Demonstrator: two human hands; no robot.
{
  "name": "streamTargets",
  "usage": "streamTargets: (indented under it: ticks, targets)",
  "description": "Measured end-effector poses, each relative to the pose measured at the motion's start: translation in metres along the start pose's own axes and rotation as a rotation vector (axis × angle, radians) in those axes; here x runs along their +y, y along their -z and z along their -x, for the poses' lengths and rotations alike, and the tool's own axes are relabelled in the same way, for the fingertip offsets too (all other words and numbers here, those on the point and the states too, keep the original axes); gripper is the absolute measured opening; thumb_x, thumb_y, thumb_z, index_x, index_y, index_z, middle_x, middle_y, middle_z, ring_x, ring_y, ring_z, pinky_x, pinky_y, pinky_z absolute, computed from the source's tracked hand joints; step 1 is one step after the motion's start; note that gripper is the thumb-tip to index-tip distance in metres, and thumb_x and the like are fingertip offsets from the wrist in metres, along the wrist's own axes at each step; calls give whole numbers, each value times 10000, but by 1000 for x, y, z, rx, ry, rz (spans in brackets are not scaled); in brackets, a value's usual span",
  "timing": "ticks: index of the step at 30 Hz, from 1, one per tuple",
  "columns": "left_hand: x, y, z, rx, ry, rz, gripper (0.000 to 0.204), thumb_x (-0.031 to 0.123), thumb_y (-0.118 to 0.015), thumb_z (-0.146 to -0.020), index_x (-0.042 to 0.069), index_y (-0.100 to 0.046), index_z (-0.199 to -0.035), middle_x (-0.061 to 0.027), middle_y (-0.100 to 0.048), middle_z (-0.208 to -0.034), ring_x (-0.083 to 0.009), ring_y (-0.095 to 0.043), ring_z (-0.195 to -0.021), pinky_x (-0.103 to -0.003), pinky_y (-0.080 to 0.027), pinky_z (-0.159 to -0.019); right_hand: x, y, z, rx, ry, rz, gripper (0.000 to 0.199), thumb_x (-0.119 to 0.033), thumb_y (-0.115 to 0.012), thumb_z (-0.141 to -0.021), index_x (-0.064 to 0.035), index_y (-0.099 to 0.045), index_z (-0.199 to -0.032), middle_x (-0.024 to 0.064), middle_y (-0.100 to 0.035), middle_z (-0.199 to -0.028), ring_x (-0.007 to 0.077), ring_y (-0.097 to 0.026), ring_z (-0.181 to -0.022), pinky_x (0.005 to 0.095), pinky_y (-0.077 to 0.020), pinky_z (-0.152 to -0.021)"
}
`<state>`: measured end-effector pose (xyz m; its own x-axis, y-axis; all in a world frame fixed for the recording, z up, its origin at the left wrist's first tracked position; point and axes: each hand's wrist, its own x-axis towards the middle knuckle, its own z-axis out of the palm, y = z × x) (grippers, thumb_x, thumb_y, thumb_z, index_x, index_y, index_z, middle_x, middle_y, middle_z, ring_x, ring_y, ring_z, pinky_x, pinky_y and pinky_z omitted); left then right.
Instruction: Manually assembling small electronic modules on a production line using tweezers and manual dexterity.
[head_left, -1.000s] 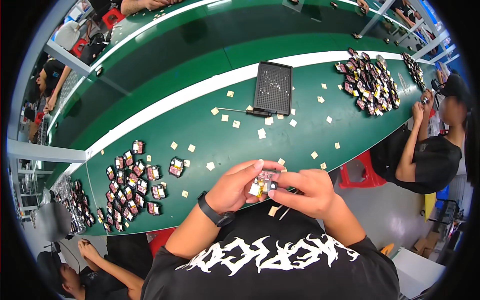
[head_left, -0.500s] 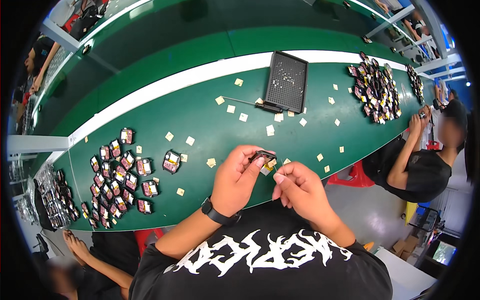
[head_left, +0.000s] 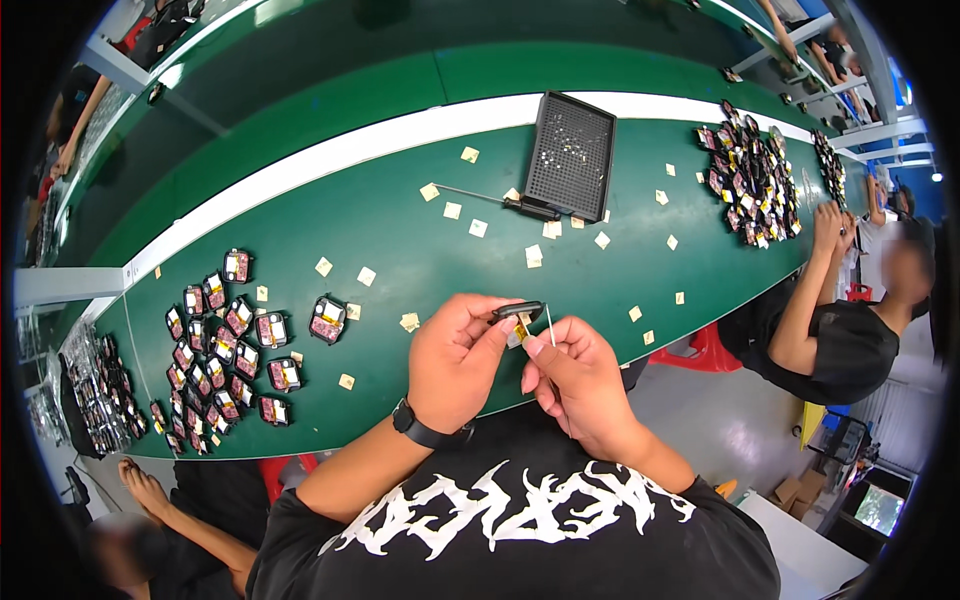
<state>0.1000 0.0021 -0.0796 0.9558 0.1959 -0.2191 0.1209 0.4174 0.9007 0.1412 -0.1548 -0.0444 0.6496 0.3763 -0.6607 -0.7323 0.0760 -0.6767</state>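
Observation:
My left hand (head_left: 455, 365), wearing a black watch, grips a small black-cased electronic unit (head_left: 520, 309) with thumb and fingers. Yellow tape shows on the unit's inner side, which is tilted toward my right hand. Closed in a pinch just right of it is my right hand (head_left: 585, 385), with a thin, pale metal tool (head_left: 550, 325) sticking up from the fingertips beside the unit. The tool's exact kind is too small to make out. Left of my hands, a single similar unit (head_left: 328, 319) lies on the green table with its pink and white inside facing up.
Several similar units (head_left: 222, 345) form a group at left; a denser pile (head_left: 748, 180) lies at right. A black tray (head_left: 572, 155) with small parts stands at the back, a screwdriver (head_left: 530, 208) by its near edge. Pale square pieces (head_left: 534, 257) are scattered about. Co-workers sit either side.
The unit in my left hand has tipped so its dark edge faces up. My right hand has shifted slightly left and down, and more of the tool now shows upright. The view has shifted slightly.

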Motion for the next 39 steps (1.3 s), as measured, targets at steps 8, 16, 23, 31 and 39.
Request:
streamTargets:
  ticks: [8, 16, 23, 31, 39]
  targets:
    - [-7, 4, -2, 39, 5, 109, 202, -8, -628, -990, -36, -572, -1182, -113, -705, -1081, -142, -674, -964, -282, -560, -846, 12, -2, -1, 52, 167, 190, 142, -115, -620, -1029, -25, -518, -988, 56, -657, -720, 58, -518, -499, 206, -391, -436]
    - [4, 1, -3, 62, 53, 179, 291, 15, -619, -1002, -32, -550, -1281, -114, -685, -1110, -133, -676, -957, -276, -575, -818, 25, 11, -6, 32, 516, 138, 177, -48, -668, -984, -8, -549, -1108, 25, -639, -756, 24, -513, -580, 190, -377, -497]
    - [-7, 5, -3, 23, 47, 111, 317, -16, -598, -1004, -45, -531, -1312, -120, -672, -1146, -145, -681, -977, -289, -582, -843, 10, 7, -10, 102, 695, 708, 321, -57, -831, -838, -20, -663, -1108, 18, -636, -829, 39, -512, -630, 216, -409, -518]
    - [-4, -7, -2, 83, 48, 110, 245, -59, -575, -995, -75, -547, -1238, -122, -680, -1094, -152, -697, -967, -298, -614, -854, -12, 13, -18, 63, 960, 1003, 159, -52, -789, -863, -31, -721, -1004, 76, -658, -826, 180, -629, -663, 285, -495, -580]
    - [-7, -1, -6, 28, 63, 29, 236, -33, -559, -1012, -74, -523, -1242, -151, -660, -1146, -202, -689, -1043, -365, -611, -930, -2, 6, -19, 103, 433, 441, 84, -37, -720, -937, 14, -661, -968, -34, -668, -761, -8, -485, -615, 193, -383, -534]
